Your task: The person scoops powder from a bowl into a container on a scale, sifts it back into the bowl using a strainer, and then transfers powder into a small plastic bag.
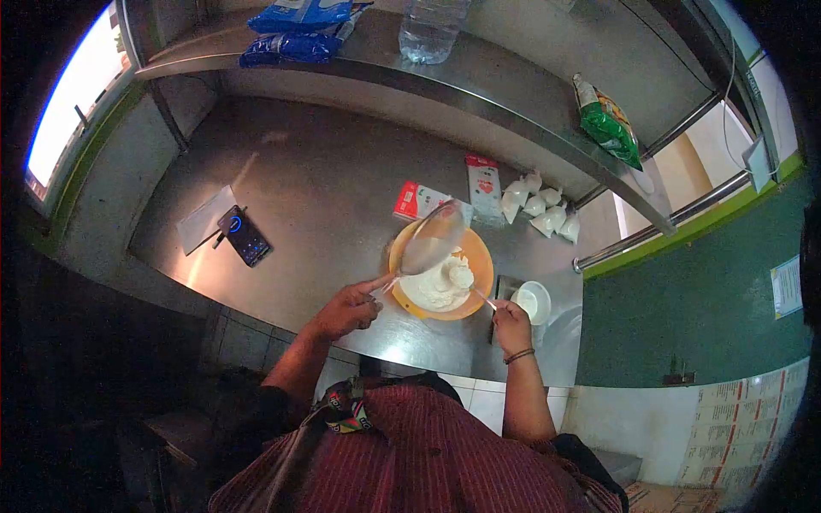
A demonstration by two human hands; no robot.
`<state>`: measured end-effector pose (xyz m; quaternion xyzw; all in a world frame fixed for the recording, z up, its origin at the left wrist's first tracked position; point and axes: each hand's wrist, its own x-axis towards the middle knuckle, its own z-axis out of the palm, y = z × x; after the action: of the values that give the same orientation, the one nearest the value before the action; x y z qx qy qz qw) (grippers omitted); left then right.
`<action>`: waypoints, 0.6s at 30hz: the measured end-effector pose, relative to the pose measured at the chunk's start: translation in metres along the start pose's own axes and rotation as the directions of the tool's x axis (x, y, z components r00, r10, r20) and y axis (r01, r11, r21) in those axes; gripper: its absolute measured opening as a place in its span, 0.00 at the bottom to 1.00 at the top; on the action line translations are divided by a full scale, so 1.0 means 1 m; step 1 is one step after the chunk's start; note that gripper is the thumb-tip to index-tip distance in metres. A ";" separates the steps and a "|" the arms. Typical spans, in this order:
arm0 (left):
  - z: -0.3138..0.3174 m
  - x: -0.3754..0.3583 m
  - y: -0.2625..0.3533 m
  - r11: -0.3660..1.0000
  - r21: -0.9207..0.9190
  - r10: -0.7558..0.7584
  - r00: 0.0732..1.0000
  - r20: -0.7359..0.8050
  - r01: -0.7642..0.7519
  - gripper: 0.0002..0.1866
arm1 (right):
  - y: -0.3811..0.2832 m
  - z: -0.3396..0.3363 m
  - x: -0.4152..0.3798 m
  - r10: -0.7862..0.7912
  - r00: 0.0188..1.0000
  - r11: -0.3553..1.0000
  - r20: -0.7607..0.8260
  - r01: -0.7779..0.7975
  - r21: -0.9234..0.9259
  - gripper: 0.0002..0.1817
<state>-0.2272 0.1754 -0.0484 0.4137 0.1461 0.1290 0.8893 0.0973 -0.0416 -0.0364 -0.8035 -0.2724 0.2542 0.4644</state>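
Observation:
My left hand [349, 308] is closed around the handle of a round sieve [434, 239], which is tilted over an orange bowl [484, 291]. White flour [432, 289] lies heaped in the bowl. My right hand [511, 328] grips a spoon [481, 297] by its handle. The spoon's head, over the flour, carries a rounded heap of white powder. Just right of the bowl, near my right hand, stands a small white tub [534, 301] on a flat dark-edged object that I cannot make out.
Behind the bowl are two red-and-white packets [485, 190] and several small tied bags of white powder [547, 209]. A phone [245, 234] lies at left beside a white sheet [205, 221]. The steel shelf [385, 79] above holds blue packets [291, 48], a water bottle [428, 34] and a green packet [609, 124].

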 end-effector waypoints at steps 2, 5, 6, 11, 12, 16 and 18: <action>0.014 -0.002 0.014 0.498 0.853 0.302 0.953 0.002 -0.160 0.38 | 0.006 0.001 0.002 0.080 0.997 0.995 0.015 -0.080 0.062 0.13; 0.035 -0.009 0.034 0.318 0.948 0.227 0.970 -0.082 0.006 0.40 | 0.018 0.000 0.004 0.030 0.999 0.995 0.028 -0.032 0.097 0.13; 0.039 -0.011 0.036 0.314 0.949 0.225 0.971 -0.079 0.005 0.40 | 0.003 0.000 -0.001 0.111 0.993 0.984 0.040 -0.116 0.139 0.13; 0.057 -0.027 0.056 0.243 0.963 0.292 0.939 -0.183 0.112 0.35 | 0.010 0.001 -0.003 0.137 0.990 0.973 0.035 -0.141 0.182 0.12; 0.062 -0.030 0.062 0.241 0.964 0.288 0.940 -0.180 0.111 0.35 | 0.008 0.000 -0.004 0.141 0.989 0.970 0.044 -0.147 0.195 0.12; 0.068 -0.036 0.071 0.227 0.951 0.274 0.923 -0.269 0.210 0.32 | 0.016 -0.001 -0.001 0.118 0.993 0.972 0.021 -0.119 0.202 0.11; 0.070 -0.037 0.071 0.233 0.946 0.270 0.920 -0.285 0.225 0.31 | 0.022 -0.004 0.003 0.080 0.997 0.979 0.012 -0.080 0.186 0.11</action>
<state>-0.2431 0.1579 0.0554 0.8412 0.3622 0.1032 0.3881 0.1064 -0.0514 -0.0546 -0.7662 -0.2158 0.2987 0.5265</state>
